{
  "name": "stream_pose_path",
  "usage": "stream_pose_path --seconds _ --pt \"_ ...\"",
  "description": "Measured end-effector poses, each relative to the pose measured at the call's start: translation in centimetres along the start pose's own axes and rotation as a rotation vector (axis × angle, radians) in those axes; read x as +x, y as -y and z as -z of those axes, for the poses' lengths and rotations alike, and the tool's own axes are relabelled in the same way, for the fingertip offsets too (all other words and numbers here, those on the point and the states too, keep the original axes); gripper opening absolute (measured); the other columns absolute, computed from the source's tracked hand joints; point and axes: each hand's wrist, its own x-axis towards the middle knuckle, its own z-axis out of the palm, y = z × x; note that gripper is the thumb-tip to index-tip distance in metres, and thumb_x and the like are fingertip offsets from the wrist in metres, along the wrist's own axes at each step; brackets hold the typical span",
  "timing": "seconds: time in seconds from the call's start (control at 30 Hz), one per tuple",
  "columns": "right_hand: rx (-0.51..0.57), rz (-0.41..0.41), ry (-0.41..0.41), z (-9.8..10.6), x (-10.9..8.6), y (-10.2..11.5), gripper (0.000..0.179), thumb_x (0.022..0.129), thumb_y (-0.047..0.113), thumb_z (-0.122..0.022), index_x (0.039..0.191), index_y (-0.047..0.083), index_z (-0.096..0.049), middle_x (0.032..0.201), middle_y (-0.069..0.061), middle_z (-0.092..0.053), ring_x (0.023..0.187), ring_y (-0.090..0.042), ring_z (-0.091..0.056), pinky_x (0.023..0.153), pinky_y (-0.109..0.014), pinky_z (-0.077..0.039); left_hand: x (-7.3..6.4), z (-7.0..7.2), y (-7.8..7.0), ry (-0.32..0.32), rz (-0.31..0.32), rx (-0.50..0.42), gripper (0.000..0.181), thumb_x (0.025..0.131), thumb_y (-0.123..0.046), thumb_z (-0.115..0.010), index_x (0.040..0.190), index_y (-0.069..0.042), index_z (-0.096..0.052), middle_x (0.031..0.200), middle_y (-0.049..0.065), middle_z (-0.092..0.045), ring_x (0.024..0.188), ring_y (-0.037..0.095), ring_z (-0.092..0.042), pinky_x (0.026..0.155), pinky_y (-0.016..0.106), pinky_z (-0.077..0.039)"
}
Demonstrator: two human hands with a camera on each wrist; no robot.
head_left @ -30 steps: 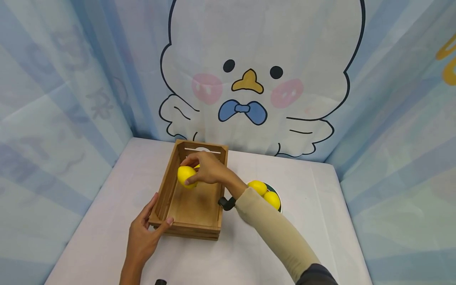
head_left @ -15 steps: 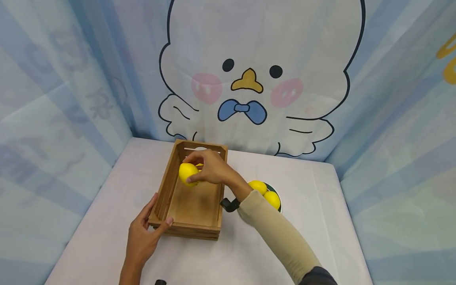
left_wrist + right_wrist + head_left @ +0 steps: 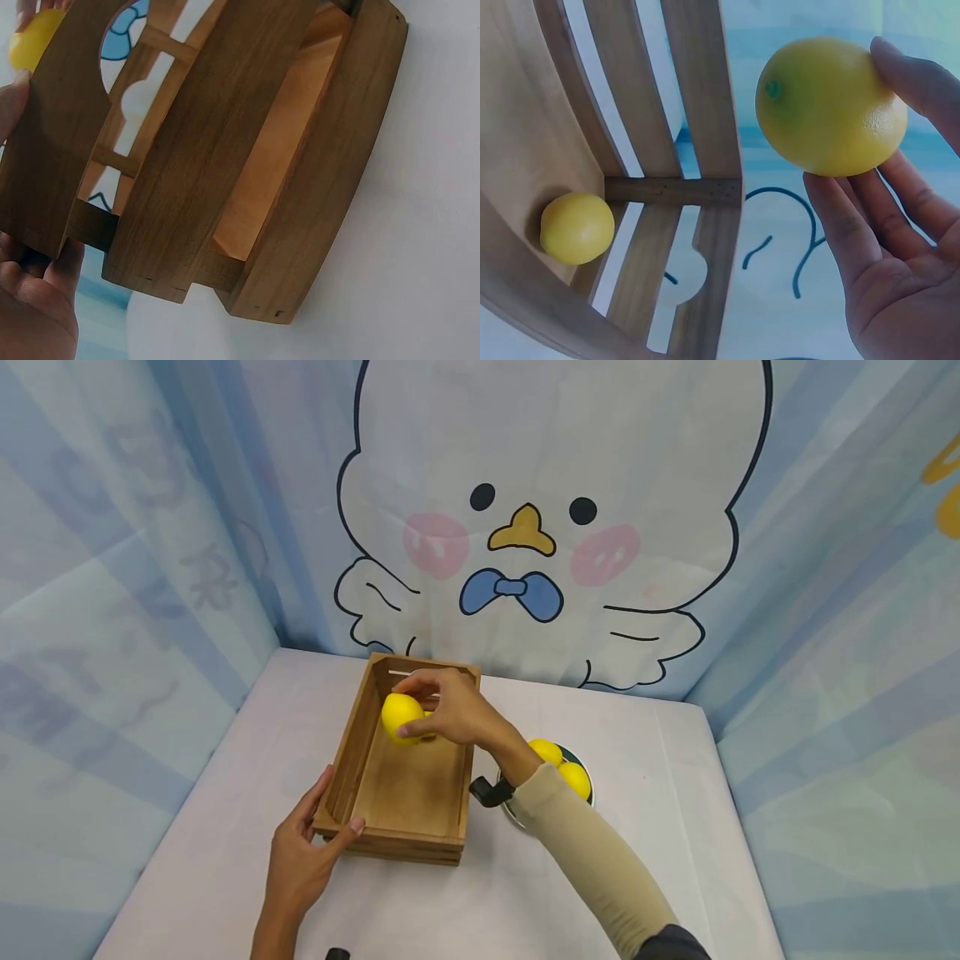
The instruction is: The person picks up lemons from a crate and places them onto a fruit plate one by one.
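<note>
My right hand (image 3: 461, 710) holds a yellow lemon (image 3: 402, 718) between thumb and fingers, over the wooden crate (image 3: 408, 793). The right wrist view shows this lemon (image 3: 829, 105) at the level of the crate's upper slats, with a green spot on one end. A second lemon (image 3: 577, 227) lies inside the crate on its floor; in the head view my right hand mostly covers it. With the thumb over the rim and the fingers outside, my left hand (image 3: 303, 852) grips the crate's near left corner.
To the right of the crate stands a round dish (image 3: 510, 812) with a pale rim, dark inside, holding yellow lemons (image 3: 574, 780); my right forearm partly covers it. A white cloth covers the table (image 3: 652, 827). Printed curtains (image 3: 847, 693) enclose the back and sides.
My right hand, still holding the lemon, has drifted slightly right and toward the back over the crate. My left hand and the crate have stayed in place.
</note>
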Motion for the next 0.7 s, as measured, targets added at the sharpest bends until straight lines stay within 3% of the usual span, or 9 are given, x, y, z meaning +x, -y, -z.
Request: stream_pose_path --seconds 0.33,0.7 --pt "0.114 0.028 -0.036 0.6 -0.7 -0.1 0.050 0.081 0.008 -0.094 0.126 0.009 -0.074 0.128 -0.006 -0.072 0.118 -0.021 -0.071 0.105 -0.033 -0.061 0.1 -0.1 -0.1 -0.002 0.006 -0.004 0.088 0.093 -0.030 -0.086 0.166 -0.020 -0.039 0.171 -0.002 -0.038 0.160 0.027 -0.035 0.112 -0.005 -0.026" --pt "0.159 0.000 -0.077 1.3 -2.1 -0.2 0.048 0.082 0.012 -0.093 0.126 0.013 -0.074 0.131 -0.003 -0.070 0.119 -0.021 -0.072 0.107 -0.040 -0.060 0.1 -0.1 0.1 -0.010 0.007 -0.002 0.086 0.092 -0.030 -0.087 0.165 -0.027 -0.041 0.171 -0.001 -0.039 0.159 0.029 -0.037 0.109 -0.006 -0.028"
